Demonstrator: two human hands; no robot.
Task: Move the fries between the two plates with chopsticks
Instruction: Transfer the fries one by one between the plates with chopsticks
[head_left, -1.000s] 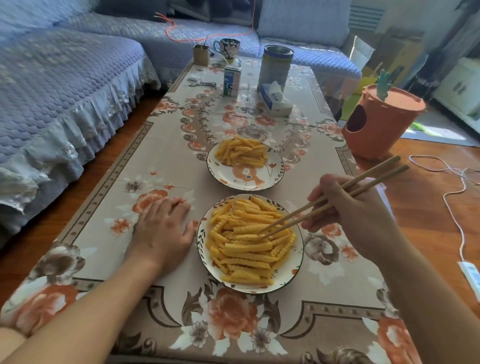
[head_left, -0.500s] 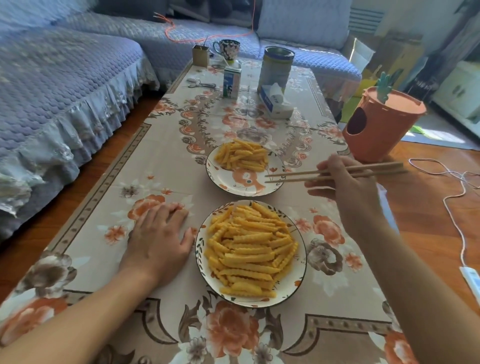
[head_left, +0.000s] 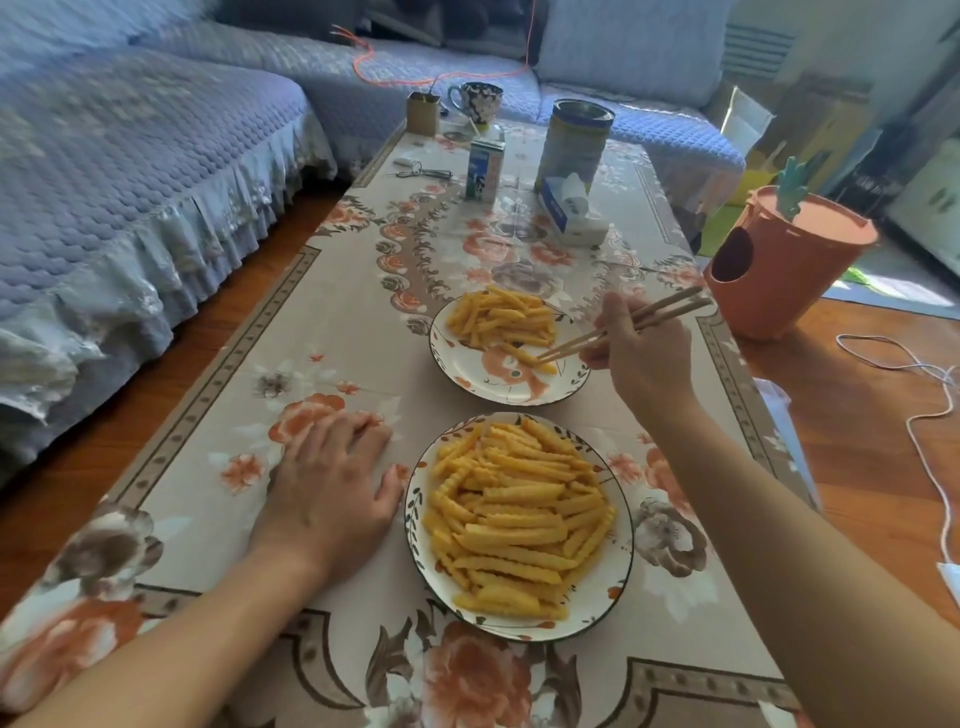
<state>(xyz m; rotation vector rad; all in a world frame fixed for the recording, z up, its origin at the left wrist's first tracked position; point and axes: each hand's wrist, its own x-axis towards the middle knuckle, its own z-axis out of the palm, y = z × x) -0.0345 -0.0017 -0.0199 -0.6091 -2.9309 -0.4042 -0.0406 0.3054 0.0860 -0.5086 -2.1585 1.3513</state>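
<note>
Two patterned plates stand on the floral tablecloth. The near plate (head_left: 618, 561) is heaped with crinkle-cut fries (head_left: 519, 519). The far plate (head_left: 488, 387) carries a smaller pile of fries (head_left: 501, 322) at its back. My right hand (head_left: 641, 356) grips a pair of wooden chopsticks (head_left: 623, 327) beside the far plate; their tips touch a single fry (head_left: 527, 358) lying on that plate's bare part. My left hand (head_left: 332, 478) rests flat on the cloth, just left of the near plate.
Further back on the table stand a tissue box (head_left: 571, 213), a milk carton (head_left: 485, 166), a tall tin (head_left: 574, 140), a mug (head_left: 480, 101) and a small box (head_left: 423, 111). An orange bin (head_left: 779, 265) sits on the floor at right, a blue sofa (head_left: 130, 171) at left.
My right hand carried the chopsticks from the near plate's fries over to the far plate and lowered their tips onto it, where a fry now lies. My left hand stayed put.
</note>
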